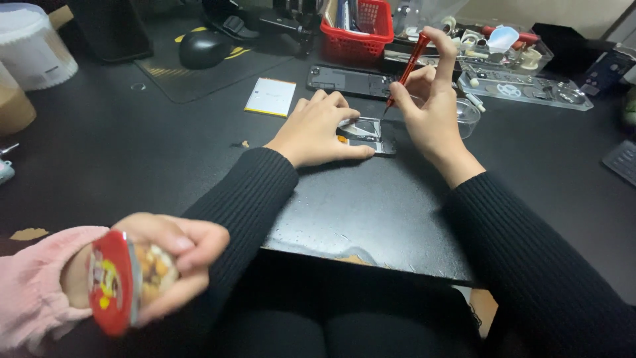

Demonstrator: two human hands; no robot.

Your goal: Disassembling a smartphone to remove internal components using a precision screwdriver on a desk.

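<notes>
Right now I read this as the unscrewing step on a small opened phone part (366,134) lying flat on the black bench (132,152), well in from its near edge. My left hand (318,129) lies spread and pressed flat on the part's left side, pinning it down. My right hand (430,99) is pinched around a red screwdriver (409,67), held tilted, its tip just at the part's upper right corner; whether the tip sits in a screw head I cannot tell.

The next move, as I judge it, calls for steady downward pressure and a small twist of the fingers, with the left hand holding the part from sliding.

Room is tight behind: a dark phone frame (350,81) lies just beyond, a clear dish (468,114) beside my right wrist, a red basket (361,26) and a clear tool tray (530,86) further back. A white rectangular battery (270,97) lies to the left. Another person's hand (159,258) in a pink sleeve holds a red snack packet (111,282) near the bench's near-left edge.
</notes>
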